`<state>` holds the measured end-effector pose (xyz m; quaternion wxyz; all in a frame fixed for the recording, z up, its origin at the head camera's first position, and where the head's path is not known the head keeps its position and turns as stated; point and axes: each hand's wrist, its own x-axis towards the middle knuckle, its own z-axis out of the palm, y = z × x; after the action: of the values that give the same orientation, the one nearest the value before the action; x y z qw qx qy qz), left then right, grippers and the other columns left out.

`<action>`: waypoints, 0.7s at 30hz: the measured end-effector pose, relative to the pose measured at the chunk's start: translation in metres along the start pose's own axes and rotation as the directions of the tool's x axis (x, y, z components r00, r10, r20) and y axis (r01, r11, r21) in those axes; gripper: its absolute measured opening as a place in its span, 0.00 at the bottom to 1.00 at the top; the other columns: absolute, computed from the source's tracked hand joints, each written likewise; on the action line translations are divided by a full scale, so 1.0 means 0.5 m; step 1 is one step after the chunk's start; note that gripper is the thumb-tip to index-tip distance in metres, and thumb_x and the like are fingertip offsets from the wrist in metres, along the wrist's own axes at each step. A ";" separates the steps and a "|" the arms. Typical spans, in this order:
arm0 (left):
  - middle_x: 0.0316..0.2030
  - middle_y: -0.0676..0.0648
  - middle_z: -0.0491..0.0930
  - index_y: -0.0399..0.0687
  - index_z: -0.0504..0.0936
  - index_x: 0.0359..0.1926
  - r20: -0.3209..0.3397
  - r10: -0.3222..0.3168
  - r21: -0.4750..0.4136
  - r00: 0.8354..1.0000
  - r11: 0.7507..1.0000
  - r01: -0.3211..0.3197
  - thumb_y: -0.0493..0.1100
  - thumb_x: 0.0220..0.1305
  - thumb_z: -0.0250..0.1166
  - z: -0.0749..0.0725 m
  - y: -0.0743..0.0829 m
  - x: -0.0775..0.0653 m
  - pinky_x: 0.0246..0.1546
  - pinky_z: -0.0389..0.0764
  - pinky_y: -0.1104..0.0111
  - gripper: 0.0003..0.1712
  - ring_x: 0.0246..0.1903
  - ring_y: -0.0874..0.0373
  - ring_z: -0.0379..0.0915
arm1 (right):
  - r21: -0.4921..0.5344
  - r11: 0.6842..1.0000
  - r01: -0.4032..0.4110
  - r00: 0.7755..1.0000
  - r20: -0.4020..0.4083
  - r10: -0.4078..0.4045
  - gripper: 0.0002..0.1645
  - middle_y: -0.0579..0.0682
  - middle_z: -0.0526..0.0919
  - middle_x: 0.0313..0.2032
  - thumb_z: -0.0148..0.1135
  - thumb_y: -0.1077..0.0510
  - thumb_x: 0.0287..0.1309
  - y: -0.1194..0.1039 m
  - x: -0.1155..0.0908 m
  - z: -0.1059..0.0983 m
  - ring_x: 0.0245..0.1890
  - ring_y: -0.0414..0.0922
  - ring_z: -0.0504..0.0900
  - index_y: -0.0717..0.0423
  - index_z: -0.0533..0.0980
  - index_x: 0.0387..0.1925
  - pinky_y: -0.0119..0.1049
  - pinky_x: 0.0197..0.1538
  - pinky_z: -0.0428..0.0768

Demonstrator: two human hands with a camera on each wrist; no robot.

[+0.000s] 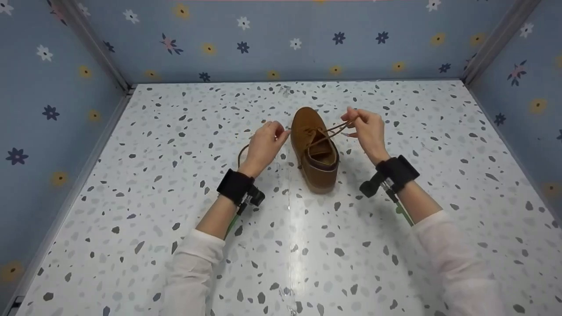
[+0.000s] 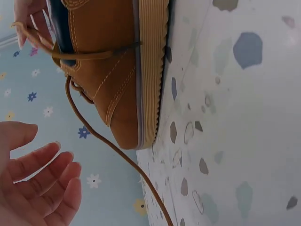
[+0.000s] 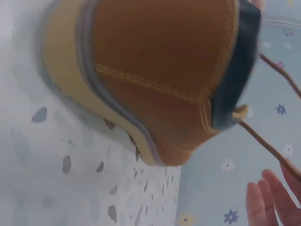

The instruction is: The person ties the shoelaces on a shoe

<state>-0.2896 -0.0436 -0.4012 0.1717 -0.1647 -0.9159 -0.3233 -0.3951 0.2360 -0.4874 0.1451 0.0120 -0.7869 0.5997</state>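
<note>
A brown lace-up shoe [image 1: 306, 119] stands upright on the table, its toe towards the back wall. My right hand [image 1: 368, 131] is raised to the right of the shoe and pinches a brown shoelace [image 1: 338, 126], whose two strands stretch across from the shoe opening. Left of the toe, my left hand [image 1: 264, 145] hovers with nothing in its loosely bent fingers [image 2: 40, 181]. Another length of lace [image 2: 123, 157] hangs from the eyelets past this hand in the left wrist view. In the right wrist view, the right fingertips [image 3: 265, 197] are partly cut off at the edge.
The speckled white tabletop [image 1: 145, 219] spreads around the shoe. Blue flowered panels [image 1: 281, 39] enclose it at the back and both sides. Black wrist straps [image 1: 235, 186] with small cameras sit on both forearms.
</note>
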 end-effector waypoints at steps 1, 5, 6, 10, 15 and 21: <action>0.19 0.55 0.63 0.51 0.67 0.22 0.021 -0.001 -0.003 1.000 1.000 0.001 0.55 0.45 0.45 0.004 0.007 -0.002 0.14 0.60 0.75 0.14 0.16 0.65 0.58 | 0.010 1.000 -0.008 1.000 -0.001 0.008 0.22 0.48 0.73 0.26 0.45 0.40 0.36 -0.006 0.001 -0.011 0.22 0.45 0.70 0.53 0.73 0.22 0.34 0.10 0.66; 0.18 0.55 0.62 0.50 0.65 0.23 0.098 0.000 -0.003 0.995 1.000 0.000 0.60 0.43 0.41 0.025 0.031 -0.009 0.13 0.59 0.75 0.19 0.16 0.65 0.57 | 0.093 0.992 -0.088 0.995 0.049 0.083 0.24 0.51 0.72 0.27 0.45 0.41 0.37 -0.046 -0.012 -0.053 0.21 0.48 0.70 0.57 0.73 0.24 0.43 0.05 0.57; 0.18 0.55 0.61 0.50 0.64 0.23 0.111 0.001 0.000 0.994 1.000 -0.001 0.61 0.43 0.41 0.030 0.036 -0.011 0.13 0.59 0.75 0.20 0.16 0.65 0.57 | 0.131 0.983 -0.126 0.991 0.070 0.118 0.23 0.52 0.72 0.27 0.44 0.44 0.39 -0.069 -0.021 -0.061 0.21 0.48 0.70 0.59 0.72 0.24 0.43 0.06 0.59; 0.21 0.54 0.59 0.47 0.63 0.28 0.168 -0.030 0.031 0.985 0.999 0.025 0.64 0.39 0.41 0.049 0.052 -0.016 0.14 0.60 0.74 0.26 0.18 0.64 0.57 | 0.216 0.956 -0.199 0.979 0.083 0.185 0.23 0.55 0.72 0.26 0.43 0.44 0.40 -0.090 -0.034 -0.094 0.19 0.50 0.71 0.61 0.72 0.26 0.46 0.11 0.62; 0.26 0.52 0.57 0.48 0.60 0.34 0.215 -0.110 0.078 0.970 0.992 0.095 0.66 0.34 0.44 0.062 0.063 -0.018 0.16 0.61 0.73 0.31 0.22 0.62 0.57 | 0.313 0.907 -0.283 0.959 0.074 0.274 0.28 0.58 0.72 0.27 0.45 0.40 0.35 -0.041 -0.022 -0.125 0.22 0.53 0.70 0.62 0.70 0.28 0.43 0.18 0.67; 0.28 0.51 0.58 0.47 0.60 0.32 0.228 -0.139 0.057 0.964 0.990 0.130 0.56 0.38 0.52 0.061 0.066 -0.015 0.20 0.62 0.72 0.22 0.24 0.61 0.58 | 0.391 0.871 -0.298 0.952 0.058 0.300 0.30 0.61 0.70 0.28 0.48 0.41 0.32 0.025 -0.008 -0.145 0.24 0.53 0.70 0.65 0.69 0.28 0.41 0.23 0.67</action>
<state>-0.2756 -0.0008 -0.4092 0.0448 -0.1351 -0.9452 -0.2938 -0.3783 0.3074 -0.4830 0.0471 -0.0823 -0.6414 0.7613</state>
